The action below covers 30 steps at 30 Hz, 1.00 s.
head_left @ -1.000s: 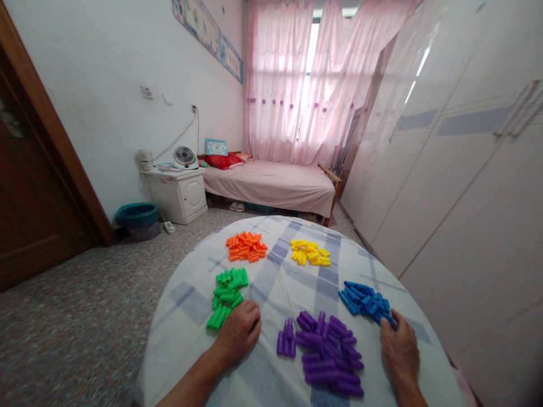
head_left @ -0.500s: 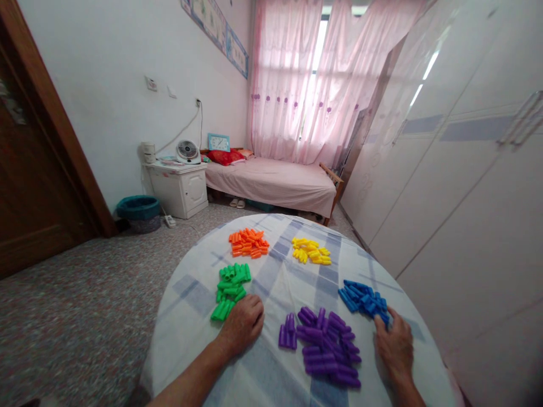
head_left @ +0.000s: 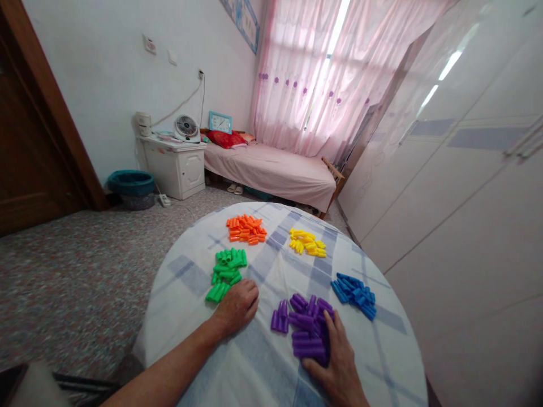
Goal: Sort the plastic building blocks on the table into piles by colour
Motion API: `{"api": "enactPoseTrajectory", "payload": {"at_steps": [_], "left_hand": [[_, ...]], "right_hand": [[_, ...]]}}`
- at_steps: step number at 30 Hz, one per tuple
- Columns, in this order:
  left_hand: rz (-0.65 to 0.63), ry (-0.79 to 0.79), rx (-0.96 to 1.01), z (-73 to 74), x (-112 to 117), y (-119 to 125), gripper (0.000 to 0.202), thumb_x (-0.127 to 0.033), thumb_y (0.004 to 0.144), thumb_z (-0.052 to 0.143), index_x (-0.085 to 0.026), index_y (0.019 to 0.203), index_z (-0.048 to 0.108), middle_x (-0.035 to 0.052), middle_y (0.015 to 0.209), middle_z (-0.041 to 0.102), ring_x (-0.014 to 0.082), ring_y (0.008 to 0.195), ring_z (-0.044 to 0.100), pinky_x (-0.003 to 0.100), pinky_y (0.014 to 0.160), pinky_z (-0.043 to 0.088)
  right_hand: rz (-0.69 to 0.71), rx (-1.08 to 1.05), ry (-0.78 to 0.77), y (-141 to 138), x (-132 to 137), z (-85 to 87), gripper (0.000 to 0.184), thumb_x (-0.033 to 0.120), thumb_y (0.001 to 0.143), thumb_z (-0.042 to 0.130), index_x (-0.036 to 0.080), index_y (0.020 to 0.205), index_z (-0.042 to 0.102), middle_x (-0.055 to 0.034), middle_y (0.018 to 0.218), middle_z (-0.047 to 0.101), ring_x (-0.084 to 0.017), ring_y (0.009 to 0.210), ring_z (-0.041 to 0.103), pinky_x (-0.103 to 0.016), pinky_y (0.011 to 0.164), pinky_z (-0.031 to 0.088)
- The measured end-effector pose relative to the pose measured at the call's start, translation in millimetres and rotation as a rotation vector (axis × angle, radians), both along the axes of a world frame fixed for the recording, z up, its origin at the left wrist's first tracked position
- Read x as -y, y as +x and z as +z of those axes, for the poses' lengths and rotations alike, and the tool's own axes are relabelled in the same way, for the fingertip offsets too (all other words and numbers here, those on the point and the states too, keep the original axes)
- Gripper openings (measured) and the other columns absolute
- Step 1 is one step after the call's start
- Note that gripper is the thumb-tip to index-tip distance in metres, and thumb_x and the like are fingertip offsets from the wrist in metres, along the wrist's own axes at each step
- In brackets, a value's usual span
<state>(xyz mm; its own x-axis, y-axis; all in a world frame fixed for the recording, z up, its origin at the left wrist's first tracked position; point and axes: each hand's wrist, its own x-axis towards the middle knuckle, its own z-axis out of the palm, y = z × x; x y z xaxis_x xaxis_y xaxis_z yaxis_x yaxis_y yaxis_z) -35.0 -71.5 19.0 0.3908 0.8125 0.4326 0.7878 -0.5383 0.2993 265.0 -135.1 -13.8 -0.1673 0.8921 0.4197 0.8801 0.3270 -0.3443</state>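
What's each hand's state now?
Left hand: fingers curled on the tablecloth beside the green pieces; contents cannot be told.
Right hand: open, resting on the purple pieces.

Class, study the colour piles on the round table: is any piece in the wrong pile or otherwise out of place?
No colours are mixed. Only a small purple cluster sits slightly left of the main purple pile, which the right hand partly covers.

Purple pieces point(head_left: 306, 323) partly under right hand point(head_left: 336, 368) — wrist off-frame
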Motion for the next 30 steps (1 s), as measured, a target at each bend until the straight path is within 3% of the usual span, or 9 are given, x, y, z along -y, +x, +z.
{"api": "enactPoseTrajectory", "payload": {"at_steps": [5, 10, 13, 15, 19, 23, 25, 28, 30], "left_hand": [[0.002, 0.002, -0.008, 0.3, 0.2, -0.1, 0.014, -0.017, 0.086, 0.045, -0.019, 0.075, 0.052, 0.0035, 0.083, 0.053, 0.0179, 0.081, 0.048, 0.031, 0.074, 0.039], [0.007, 0.004, -0.032, -0.1, 0.3, 0.1, 0.014, -0.017, 0.087, 0.044, -0.018, 0.076, 0.052, 0.0041, 0.084, 0.054, 0.018, 0.082, 0.048, 0.032, 0.075, 0.04], [0.012, -0.001, -0.014, -0.1, -0.1, 0.7, 0.014, -0.017, 0.087, 0.044, -0.018, 0.076, 0.052, 0.0042, 0.084, 0.055, 0.0182, 0.082, 0.048, 0.032, 0.074, 0.04], [0.009, -0.006, 0.003, 0.5, 0.0, 1.0, 0.014, -0.017, 0.087, 0.044, -0.018, 0.076, 0.052, 0.0043, 0.084, 0.055, 0.0181, 0.082, 0.049, 0.032, 0.074, 0.04], [0.008, -0.022, 0.028, -2.2, 0.1, -0.4, 0.013, -0.017, 0.086, 0.044, -0.018, 0.076, 0.053, 0.0044, 0.085, 0.055, 0.0179, 0.082, 0.049, 0.032, 0.075, 0.041], [-0.01, -0.06, 0.09, -3.1, -0.9, 0.7, 0.014, -0.016, 0.084, 0.044, -0.018, 0.076, 0.055, 0.0052, 0.085, 0.057, 0.0186, 0.084, 0.051, 0.033, 0.078, 0.043], [-0.021, -0.108, 0.246, 11.9, 2.8, 3.7, 0.013, -0.016, 0.082, 0.046, -0.018, 0.081, 0.059, 0.006, 0.091, 0.06, 0.0192, 0.09, 0.054, 0.034, 0.082, 0.044], [-0.051, -0.283, 0.67, 61.5, 25.2, 6.7, 0.017, -0.02, 0.081, 0.05, -0.019, 0.093, 0.062, 0.0062, 0.1, 0.062, 0.0194, 0.095, 0.057, 0.033, 0.083, 0.047], [-0.27, -0.502, 0.923, 99.3, 54.4, 3.1, 0.023, -0.029, 0.084, 0.052, -0.022, 0.103, 0.061, 0.0048, 0.104, 0.064, 0.02, 0.095, 0.059, 0.033, 0.08, 0.049]], "right_hand": [[-0.029, 0.002, 0.001, -45.7, -61.3, 13.0, 0.084, 0.045, 0.072, 0.061, 0.018, 0.143, 0.026, -0.0166, 0.15, 0.023, -0.035, 0.137, 0.023, -0.054, 0.105, 0.029], [-0.141, -0.024, -0.029, -71.3, -112.0, 17.5, 0.081, 0.053, 0.074, 0.058, 0.014, 0.14, 0.032, -0.0209, 0.146, 0.031, -0.04, 0.133, 0.029, -0.059, 0.098, 0.032], [-0.112, 0.013, 0.074, -80.8, -103.7, 21.8, 0.075, 0.051, 0.077, 0.056, 0.015, 0.139, 0.035, -0.0189, 0.147, 0.031, -0.039, 0.135, 0.025, -0.059, 0.1, 0.03], [0.018, 0.073, 0.145, -86.6, -82.9, 26.1, 0.068, 0.046, 0.081, 0.053, 0.02, 0.14, 0.034, -0.014, 0.15, 0.028, -0.034, 0.138, 0.019, -0.056, 0.104, 0.027], [0.319, 0.258, 0.082, -96.7, -47.0, 33.2, 0.067, 0.038, 0.077, 0.06, 0.03, 0.139, 0.037, -0.0043, 0.151, 0.028, -0.031, 0.14, 0.017, -0.053, 0.108, 0.023], [0.208, 0.269, 0.104, -93.5, -57.3, 32.0, 0.05, 0.027, 0.081, 0.054, 0.03, 0.131, 0.049, -0.0049, 0.149, 0.034, -0.031, 0.139, 0.02, -0.054, 0.107, 0.023], [0.099, 0.211, 0.15, -85.9, -70.3, 28.3, 0.045, 0.027, 0.085, 0.049, 0.027, 0.13, 0.05, -0.0072, 0.147, 0.035, -0.031, 0.138, 0.022, -0.054, 0.106, 0.026], [-0.007, 0.093, 0.213, -72.6, -82.1, 19.1, 0.046, 0.035, 0.088, 0.045, 0.022, 0.132, 0.046, -0.0114, 0.144, 0.038, -0.031, 0.136, 0.027, -0.053, 0.103, 0.031], [-0.054, 0.032, 0.234, -65.4, -83.0, 12.9, 0.047, 0.038, 0.089, 0.042, 0.021, 0.132, 0.044, -0.0123, 0.141, 0.04, -0.031, 0.134, 0.03, -0.053, 0.102, 0.032]]}}
